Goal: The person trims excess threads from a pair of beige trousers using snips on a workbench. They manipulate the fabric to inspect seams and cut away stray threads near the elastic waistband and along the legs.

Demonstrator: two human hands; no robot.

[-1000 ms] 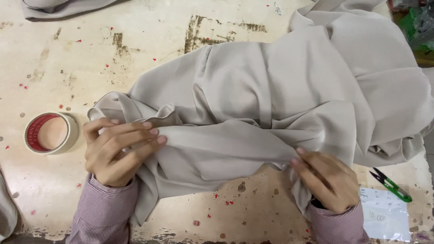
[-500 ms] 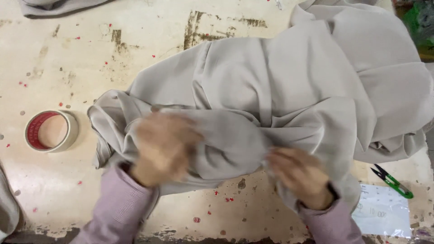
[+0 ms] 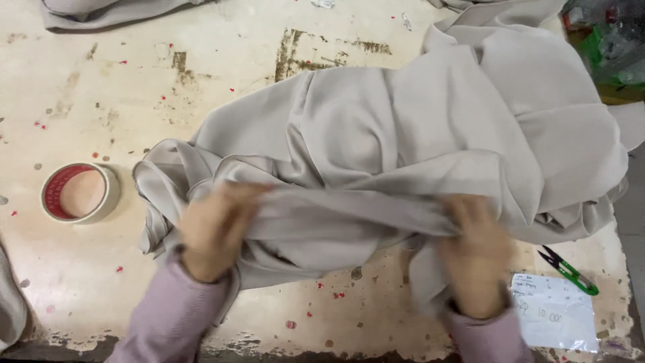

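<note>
Both hands are blurry, but the left hand (image 3: 218, 232) and right hand (image 3: 474, 259) seem to grip the crumpled beige cloth (image 3: 416, 148) mid-frame; red-cored tape roll (image 3: 77, 193) at left.

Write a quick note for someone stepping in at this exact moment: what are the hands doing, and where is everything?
Left hand: grip on the near fold of the grey fabric, blurred.
Right hand: grip on the same fold, further right.
Fabric lies bunched across the worn table.
Tape roll sits left, apart from the cloth; green snips and a paper slip sit right.
Done: near edge gathered. Left: the far bulk is still crumpled.
</note>
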